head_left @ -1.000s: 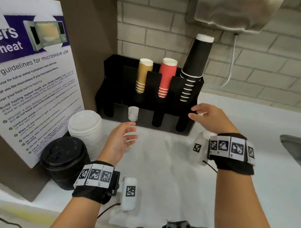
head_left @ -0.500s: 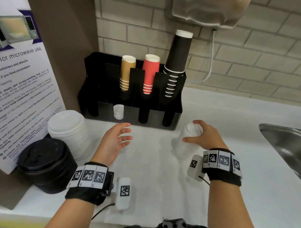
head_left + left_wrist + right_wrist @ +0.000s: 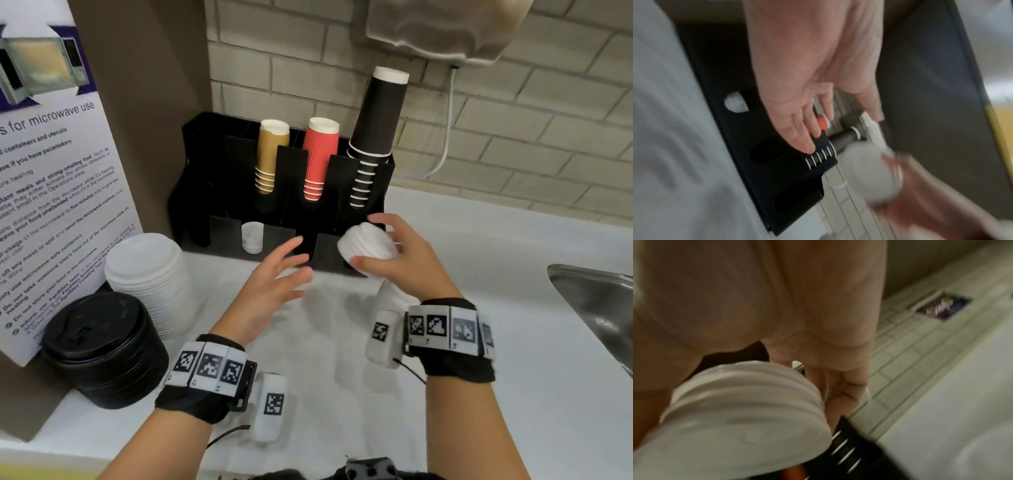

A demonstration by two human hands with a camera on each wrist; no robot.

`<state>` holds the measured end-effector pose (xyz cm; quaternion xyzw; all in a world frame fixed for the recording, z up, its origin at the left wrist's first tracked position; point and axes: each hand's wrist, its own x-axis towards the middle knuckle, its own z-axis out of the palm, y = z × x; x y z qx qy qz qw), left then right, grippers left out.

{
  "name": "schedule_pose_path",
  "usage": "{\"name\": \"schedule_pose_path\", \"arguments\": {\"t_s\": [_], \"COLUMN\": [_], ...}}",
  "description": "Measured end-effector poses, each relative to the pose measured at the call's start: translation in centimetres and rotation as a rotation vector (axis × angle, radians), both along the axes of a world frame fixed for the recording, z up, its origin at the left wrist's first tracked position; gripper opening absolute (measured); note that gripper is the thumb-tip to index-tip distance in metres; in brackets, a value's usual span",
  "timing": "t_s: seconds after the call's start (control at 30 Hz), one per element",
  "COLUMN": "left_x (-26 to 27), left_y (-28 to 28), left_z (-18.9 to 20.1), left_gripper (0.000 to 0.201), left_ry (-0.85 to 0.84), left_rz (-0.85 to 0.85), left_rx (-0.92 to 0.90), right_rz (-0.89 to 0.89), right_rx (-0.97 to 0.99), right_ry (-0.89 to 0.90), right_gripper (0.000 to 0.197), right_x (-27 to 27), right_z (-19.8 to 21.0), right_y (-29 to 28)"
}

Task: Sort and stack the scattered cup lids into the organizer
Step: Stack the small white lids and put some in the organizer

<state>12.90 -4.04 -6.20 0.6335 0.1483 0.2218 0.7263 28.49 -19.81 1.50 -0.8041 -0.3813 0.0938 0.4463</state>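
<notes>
My right hand (image 3: 387,246) grips a stack of small white lids (image 3: 366,245), tilted on its side, in front of the right end of the black organizer (image 3: 219,192). The right wrist view fills with the ribbed white lid stack (image 3: 748,410) under my palm. My left hand (image 3: 284,270) hovers open, fingers spread, just left of the stack and above the white counter (image 3: 342,342). In the left wrist view the left hand (image 3: 828,126) is open and the blurred lid stack (image 3: 869,172) is near it. A small clear lid stack (image 3: 252,237) sits in a front slot of the organizer.
Tan (image 3: 270,154), red (image 3: 318,157) and black cup stacks (image 3: 376,137) stand in the organizer. A tall stack of large white lids (image 3: 147,274) and a stack of black lids (image 3: 102,346) sit at left by a sign (image 3: 51,171). A metal sink (image 3: 596,301) lies at right.
My right hand took hold of the white lid stack on the counter, lifted it and carried it left toward the organizer. The left hand stayed open and rose slightly.
</notes>
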Motion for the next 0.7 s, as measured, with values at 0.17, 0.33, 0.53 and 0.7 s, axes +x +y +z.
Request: {"name": "schedule_pose_path", "arguments": {"t_s": [0.17,0.33,0.53,0.7], "left_x": [0.9,0.0,-0.2,0.1], "left_y": [-0.9,0.2,0.6,0.5], "left_z": [0.2,0.1,0.3,0.2], "left_gripper": [0.09,0.091,0.086,0.083], "left_ry": [-0.172,-0.177,-0.175,-0.19], "left_rz": [-0.032,-0.055,-0.105,-0.015], "left_rx": [0.032,-0.019,-0.052,-0.108], "right_rz": [0.249,0.329,0.385,0.433], "right_rx": [0.071,0.075,0.079,0.081], "right_ry": [0.184,0.307,0.292,0.296], "right_gripper": [0.052,0.046,0.053,0.054], "right_x": [-3.5,-3.2,-2.9,-2.8], "right_z": [-0.8,-0.8,-0.8,-0.9], "right_y": [3.5,3.7,3.9,4.4]}}
